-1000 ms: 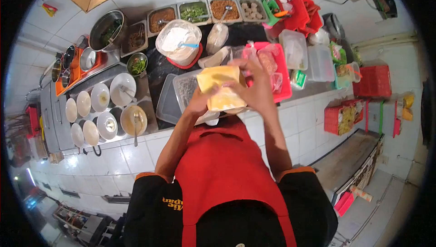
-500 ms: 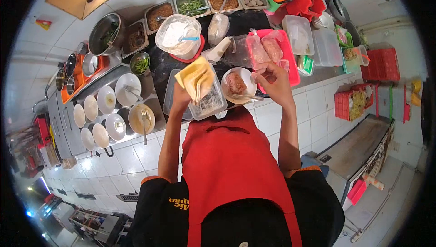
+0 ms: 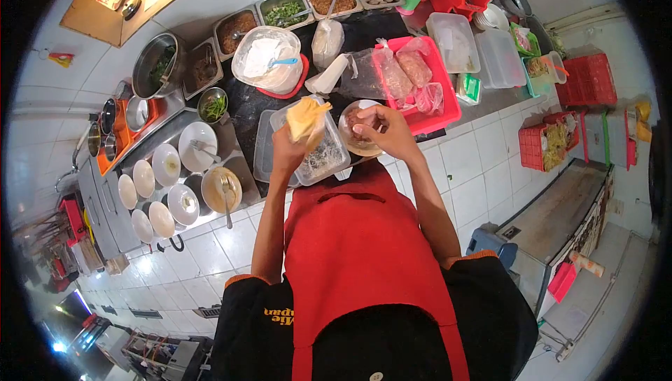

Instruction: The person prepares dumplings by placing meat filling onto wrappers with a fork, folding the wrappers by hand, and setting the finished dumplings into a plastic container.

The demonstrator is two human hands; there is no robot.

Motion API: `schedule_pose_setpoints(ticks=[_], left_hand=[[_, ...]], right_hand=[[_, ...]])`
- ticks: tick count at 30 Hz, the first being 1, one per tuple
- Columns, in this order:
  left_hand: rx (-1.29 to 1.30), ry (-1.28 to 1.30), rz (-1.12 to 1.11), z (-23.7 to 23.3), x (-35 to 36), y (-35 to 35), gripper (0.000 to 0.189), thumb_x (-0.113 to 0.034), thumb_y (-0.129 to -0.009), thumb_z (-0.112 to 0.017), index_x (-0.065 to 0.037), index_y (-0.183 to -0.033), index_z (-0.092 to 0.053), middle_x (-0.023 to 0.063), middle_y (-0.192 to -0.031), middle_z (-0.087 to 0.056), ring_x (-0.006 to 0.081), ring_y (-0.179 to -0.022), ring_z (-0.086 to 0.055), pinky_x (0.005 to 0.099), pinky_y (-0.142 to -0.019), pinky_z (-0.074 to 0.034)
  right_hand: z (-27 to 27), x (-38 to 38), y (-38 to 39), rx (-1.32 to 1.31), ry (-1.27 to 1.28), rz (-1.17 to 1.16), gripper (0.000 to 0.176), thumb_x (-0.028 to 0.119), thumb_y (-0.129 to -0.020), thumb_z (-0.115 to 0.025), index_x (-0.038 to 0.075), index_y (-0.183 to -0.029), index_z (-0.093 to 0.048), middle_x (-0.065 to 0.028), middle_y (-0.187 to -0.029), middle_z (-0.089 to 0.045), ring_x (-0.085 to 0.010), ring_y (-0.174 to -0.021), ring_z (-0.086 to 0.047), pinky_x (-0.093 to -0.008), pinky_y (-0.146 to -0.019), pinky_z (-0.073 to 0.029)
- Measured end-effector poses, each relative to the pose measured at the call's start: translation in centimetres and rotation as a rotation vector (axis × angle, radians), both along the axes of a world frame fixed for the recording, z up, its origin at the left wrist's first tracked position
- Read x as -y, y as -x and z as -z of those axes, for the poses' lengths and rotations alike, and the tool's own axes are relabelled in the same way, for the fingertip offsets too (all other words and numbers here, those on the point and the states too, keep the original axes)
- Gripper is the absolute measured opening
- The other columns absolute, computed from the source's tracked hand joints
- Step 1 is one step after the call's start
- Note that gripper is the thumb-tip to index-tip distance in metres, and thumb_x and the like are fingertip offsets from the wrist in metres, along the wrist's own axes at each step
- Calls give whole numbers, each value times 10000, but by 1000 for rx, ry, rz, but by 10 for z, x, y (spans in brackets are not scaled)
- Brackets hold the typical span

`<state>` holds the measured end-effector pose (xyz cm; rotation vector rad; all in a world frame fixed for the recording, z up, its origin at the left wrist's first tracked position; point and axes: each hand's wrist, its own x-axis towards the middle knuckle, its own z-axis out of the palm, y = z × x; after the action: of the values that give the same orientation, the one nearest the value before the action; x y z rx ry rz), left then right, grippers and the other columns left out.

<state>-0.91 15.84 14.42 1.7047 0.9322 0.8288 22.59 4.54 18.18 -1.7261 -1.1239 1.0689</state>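
Note:
My left hand [image 3: 288, 151] is closed around a stack of thin yellow wrappers [image 3: 304, 119], above a clear plastic container [image 3: 329, 160] holding whitish bits. To the right, my right hand [image 3: 385, 130] reaches into a small white bowl [image 3: 350, 141] of reddish-brown filling. Its fingers are curled at the filling; whether they grip any is hard to tell. Behind the bowl lies a clear plastic bag [image 3: 360, 76], beside a pink tray [image 3: 448, 94] with bagged meat. A square tub of white powder [image 3: 262, 59] with a blue spoon stands behind my left hand.
Metal trays of toppings [image 3: 285, 11] line the back wall. Several white bowls [image 3: 162, 220] stand on the left, near a steel pot [image 3: 157, 66]. Lidded clear boxes [image 3: 498, 66] and red baskets [image 3: 588, 87] are on the right.
My right hand has moved left and down from beside the pink tray into the filling bowl. The yellow wrappers in my left hand are now tilted differently and look more bunched.

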Motion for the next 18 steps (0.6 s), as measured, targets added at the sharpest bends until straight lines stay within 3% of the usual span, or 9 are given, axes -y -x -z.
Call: schedule_pose_setpoints(ticks=[1, 2, 4, 6, 8, 11, 13, 16, 18], left_hand=[[64, 338, 25, 2, 1, 3, 341, -219, -951, -665, 38, -1175, -648, 147, -1099, -724, 235, -973, -718, 359, -850, -557], [62, 338, 30, 3, 6, 2, 341, -219, -951, -665, 38, -1175, -648, 147, -1099, -724, 235, -973, -718, 359, -850, -557], [539, 809, -30, 7, 14, 0, 436, -251, -992, -623, 6, -1334, -540, 147, -1241, -657, 247, -1040, -693, 368, -893, -564], [553, 886, 26, 12, 17, 2, 552, -324, -1026, -546, -16, -1457, -390, 169, -1380, -559, 280, -1163, -636, 414, -968, -542], [810, 1088, 25, 12, 24, -1, 603, -404, -1035, -484, -15, -1479, -361, 182, -1427, -516, 308, -1249, -577, 454, -1046, -486], [997, 1018, 163, 24, 26, 4, 680, -483, -1012, -461, -22, -1497, -339, 183, -1463, -482, 321, -1300, -532, 479, -1087, -444], [1313, 1000, 356, 36, 23, 4, 622, -461, -1018, -464, -27, -1459, -402, 179, -1419, -525, 309, -1260, -560, 454, -1049, -485], [1352, 1044, 203, 40, 24, 7, 509, -386, -1044, -438, -30, -1406, -460, 171, -1347, -578, 290, -1187, -604, 421, -996, -528], [1301, 1019, 155, 35, 22, 7, 424, -305, -1061, -412, -32, -1378, -482, 156, -1294, -609, 272, -1123, -635, 393, -961, -551]], right_hand=[[12, -2, 7, -60, -92, 51, 380, 236, -803, -835, 27, -1077, -675, 5, -841, -659, -63, -731, -568, -242, -671, -475], [18, -4, 12, -121, -184, 100, 459, 251, -795, -848, 35, -1149, -652, 2, -896, -660, -71, -764, -574, -246, -705, -489], [25, -3, 21, -123, -132, 26, 619, 247, -813, -840, 30, -1308, -540, -53, -1081, -634, -114, -887, -608, -262, -800, -514], [31, -3, 36, -550, -132, 29, 724, 280, -833, -824, 59, -1410, -446, -80, -1257, -568, -186, -1138, -571, -359, -1016, -451], [24, -5, 43, -573, -86, -40, 850, 343, -845, -807, 32, -1485, -341, -111, -1356, -511, -197, -1247, -509, -356, -1085, -394], [6, -4, 48, -796, -140, -256, 956, 528, -884, -708, -59, -1506, -282, -144, -1456, -448, -223, -1354, -441, -357, -1141, -338], [-2, -7, 55, -868, -230, -244, 885, 451, -893, -723, -56, -1494, -317, -137, -1437, -481, -214, -1327, -472, -348, -1133, -344], [-5, -13, 59, -930, -353, -250, 756, 358, -920, -718, -58, -1460, -390, -127, -1424, -515, -210, -1334, -481, -335, -1134, -336], [-11, -16, 57, -815, -272, -289, 839, 505, -920, -669, -73, -1458, -385, -135, -1450, -471, -237, -1376, -435, -379, -1174, -310]])
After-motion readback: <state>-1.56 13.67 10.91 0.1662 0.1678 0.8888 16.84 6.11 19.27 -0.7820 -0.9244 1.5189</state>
